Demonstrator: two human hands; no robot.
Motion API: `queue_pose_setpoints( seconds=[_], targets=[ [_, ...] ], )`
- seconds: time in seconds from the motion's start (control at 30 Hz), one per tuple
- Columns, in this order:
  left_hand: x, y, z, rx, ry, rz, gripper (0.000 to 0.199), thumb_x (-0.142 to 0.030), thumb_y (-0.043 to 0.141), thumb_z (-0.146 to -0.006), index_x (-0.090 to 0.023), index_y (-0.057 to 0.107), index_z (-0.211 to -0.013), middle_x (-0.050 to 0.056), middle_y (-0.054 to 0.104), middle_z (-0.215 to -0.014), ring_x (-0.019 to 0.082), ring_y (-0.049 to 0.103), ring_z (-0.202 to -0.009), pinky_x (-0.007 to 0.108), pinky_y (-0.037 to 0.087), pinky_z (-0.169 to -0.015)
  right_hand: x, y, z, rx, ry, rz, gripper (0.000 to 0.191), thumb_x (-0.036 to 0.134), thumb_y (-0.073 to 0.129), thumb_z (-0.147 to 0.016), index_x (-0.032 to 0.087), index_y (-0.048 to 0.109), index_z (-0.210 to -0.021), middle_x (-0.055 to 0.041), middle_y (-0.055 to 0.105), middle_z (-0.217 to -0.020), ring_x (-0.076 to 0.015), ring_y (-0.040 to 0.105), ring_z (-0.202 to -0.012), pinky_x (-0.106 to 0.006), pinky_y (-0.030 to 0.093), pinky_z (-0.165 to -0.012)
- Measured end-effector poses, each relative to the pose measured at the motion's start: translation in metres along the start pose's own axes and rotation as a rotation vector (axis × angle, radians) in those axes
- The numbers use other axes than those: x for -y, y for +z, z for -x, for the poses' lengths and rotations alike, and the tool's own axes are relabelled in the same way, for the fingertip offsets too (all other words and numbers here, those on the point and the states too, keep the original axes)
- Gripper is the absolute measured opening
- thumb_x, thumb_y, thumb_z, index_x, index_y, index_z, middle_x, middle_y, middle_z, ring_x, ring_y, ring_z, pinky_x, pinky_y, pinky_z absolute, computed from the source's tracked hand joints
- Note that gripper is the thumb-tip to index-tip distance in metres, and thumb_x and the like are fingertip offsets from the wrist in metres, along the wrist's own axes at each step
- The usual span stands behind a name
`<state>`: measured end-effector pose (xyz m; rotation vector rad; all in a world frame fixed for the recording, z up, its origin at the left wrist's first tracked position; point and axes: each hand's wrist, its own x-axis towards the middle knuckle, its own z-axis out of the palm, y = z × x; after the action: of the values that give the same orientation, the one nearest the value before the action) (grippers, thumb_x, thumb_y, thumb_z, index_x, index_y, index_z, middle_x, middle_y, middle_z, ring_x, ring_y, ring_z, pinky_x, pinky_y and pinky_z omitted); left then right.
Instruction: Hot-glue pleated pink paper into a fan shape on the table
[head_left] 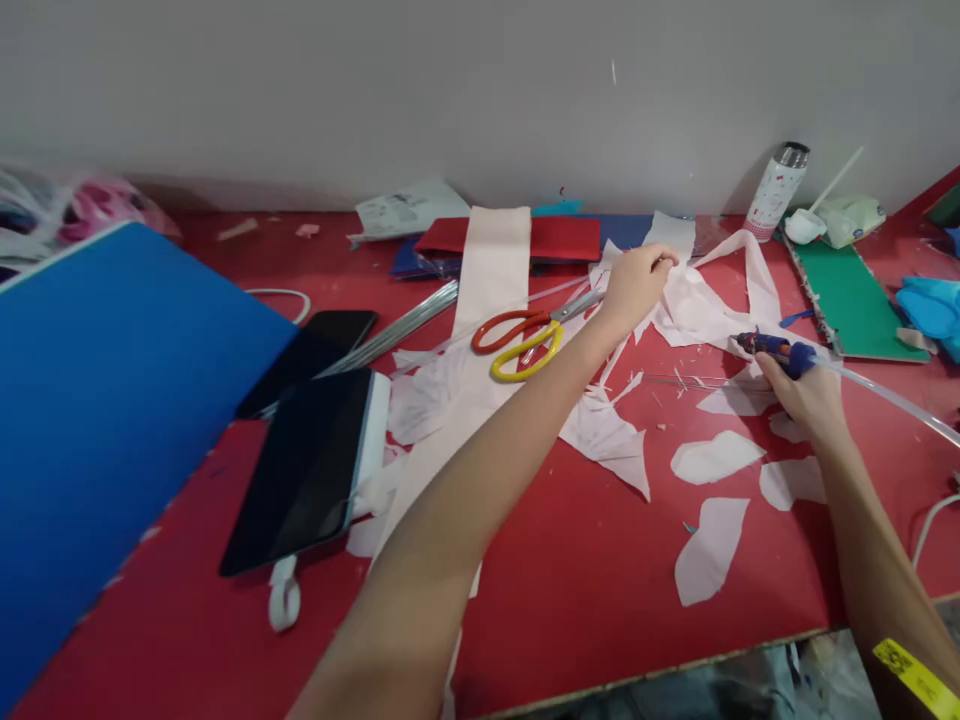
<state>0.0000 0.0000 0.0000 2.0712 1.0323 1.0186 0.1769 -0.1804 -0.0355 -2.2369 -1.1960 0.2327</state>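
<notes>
Clenched around a blue glue gun [780, 352], the right hand [808, 392] is resting on the red tabletop [585, 570] at the right, a clear glue stick trailing out behind it, while the left hand [634, 288] is reaching farther and pinching a crumpled piece of pale pink fabric [701, 300]. Nearest the edge, flat petal-shaped pink cutouts [709, 550] are lying scattered, so much cutting looks done and the gluing seems to be only starting. At the left, a dark glossy tablet [304, 470] is lying beside a tilted blue board [105, 400]. Farther back, orange-and-yellow-handled scissors [525, 335] are lying on a long pale strip [491, 270].
</notes>
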Motion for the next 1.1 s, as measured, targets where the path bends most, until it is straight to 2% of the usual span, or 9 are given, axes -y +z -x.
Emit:
queue_pose_setpoints(
  seconds=[0.17, 0.37, 0.53, 0.63, 0.73, 0.83, 0.9, 0.97, 1.1],
  targets=[
    [0.000, -0.023, 0.024, 0.009, 0.025, -0.070, 0.021, -0.014, 0.045, -0.084, -0.017, 0.066, -0.086, 0.002, 0.063, -0.073, 0.012, 0.057, -0.071, 0.024, 0.041, -0.070, 0.000, -0.001, -0.001, -0.014, -0.031, 0.023, 0.047, 0.057, 0.050, -0.074, 0.020, 0.070, -0.096, -0.0082, 0.070, -0.077, -0.0292, 0.064, -0.078, -0.037, 0.046, -0.066],
    [0.012, -0.053, 0.065, 0.206, -0.112, 0.044, 0.028, -0.020, 0.041, -0.084, -0.018, 0.064, -0.098, -0.001, 0.057, -0.061, 0.009, 0.048, -0.048, 0.023, 0.038, -0.051, -0.004, 0.000, -0.003, -0.022, -0.060, -0.001, 0.048, 0.058, 0.049, -0.074, 0.019, 0.069, -0.094, -0.0076, 0.069, -0.073, -0.0280, 0.063, -0.073, -0.035, 0.045, -0.060],
    [0.017, -0.073, 0.108, 0.296, -0.146, 0.078, 0.030, -0.019, 0.041, -0.082, -0.017, 0.064, -0.101, 0.004, 0.065, -0.085, 0.009, 0.057, -0.058, 0.021, 0.045, -0.053, -0.008, 0.001, -0.004, -0.017, -0.046, 0.007, 0.053, 0.062, 0.049, -0.073, 0.017, 0.069, -0.091, -0.0092, 0.069, -0.075, -0.0287, 0.063, -0.074, -0.035, 0.044, -0.060],
    [0.017, -0.087, 0.133, 0.280, -0.115, 0.001, 0.030, -0.018, 0.039, -0.083, -0.017, 0.064, -0.099, 0.004, 0.066, -0.090, 0.011, 0.061, -0.069, 0.022, 0.049, -0.058, -0.010, 0.001, -0.005, -0.004, 0.015, -0.003, 0.054, 0.065, 0.050, -0.072, 0.017, 0.069, -0.090, -0.0093, 0.069, -0.076, -0.0291, 0.064, -0.076, -0.035, 0.044, -0.062],
    [0.015, -0.102, 0.156, 0.302, -0.065, -0.047, 0.025, -0.018, 0.038, -0.084, -0.019, 0.063, -0.088, 0.002, 0.064, -0.086, 0.010, 0.059, -0.063, 0.023, 0.049, -0.059, -0.011, 0.002, -0.005, -0.011, 0.022, -0.020, 0.054, 0.065, 0.050, -0.072, 0.018, 0.069, -0.091, -0.0088, 0.069, -0.076, -0.0288, 0.064, -0.078, -0.035, 0.045, -0.064],
    [0.013, -0.111, 0.176, 0.265, 0.031, -0.173, 0.024, -0.017, 0.036, -0.085, -0.021, 0.060, -0.084, 0.001, 0.063, -0.080, 0.012, 0.059, -0.065, 0.025, 0.050, -0.062, -0.013, 0.003, -0.006, -0.017, -0.018, -0.029, 0.052, 0.064, 0.050, -0.073, 0.019, 0.069, -0.090, -0.0081, 0.069, -0.076, -0.0287, 0.064, -0.079, -0.035, 0.046, -0.063],
    [0.012, -0.113, 0.188, 0.252, 0.164, -0.279, 0.023, -0.017, 0.036, -0.087, -0.020, 0.059, -0.089, 0.002, 0.063, -0.083, 0.014, 0.061, -0.075, 0.026, 0.050, -0.068, -0.013, 0.003, -0.006, -0.018, -0.025, -0.026, 0.049, 0.063, 0.050, -0.073, 0.021, 0.069, -0.089, -0.0077, 0.069, -0.075, -0.0290, 0.064, -0.078, -0.035, 0.046, -0.062],
    [0.011, -0.110, 0.200, 0.264, 0.306, -0.420, 0.027, -0.014, 0.035, -0.088, -0.019, 0.060, -0.097, 0.004, 0.064, -0.084, 0.015, 0.062, -0.076, 0.025, 0.049, -0.064, -0.013, 0.003, -0.006, -0.017, -0.015, -0.020, 0.045, 0.061, 0.051, -0.073, 0.022, 0.069, -0.088, -0.0072, 0.069, -0.073, -0.0292, 0.064, -0.077, -0.036, 0.046, -0.062],
    [0.008, -0.096, 0.217, 0.261, 0.571, -0.606, 0.027, -0.011, 0.037, -0.089, -0.018, 0.062, -0.097, 0.003, 0.065, -0.080, 0.013, 0.060, -0.065, 0.023, 0.046, -0.056, -0.013, 0.002, -0.006, -0.027, 0.014, -0.006, 0.043, 0.059, 0.053, -0.072, 0.024, 0.069, -0.089, -0.0073, 0.068, -0.071, -0.0302, 0.063, -0.076, -0.037, 0.046, -0.063]
  ],
)
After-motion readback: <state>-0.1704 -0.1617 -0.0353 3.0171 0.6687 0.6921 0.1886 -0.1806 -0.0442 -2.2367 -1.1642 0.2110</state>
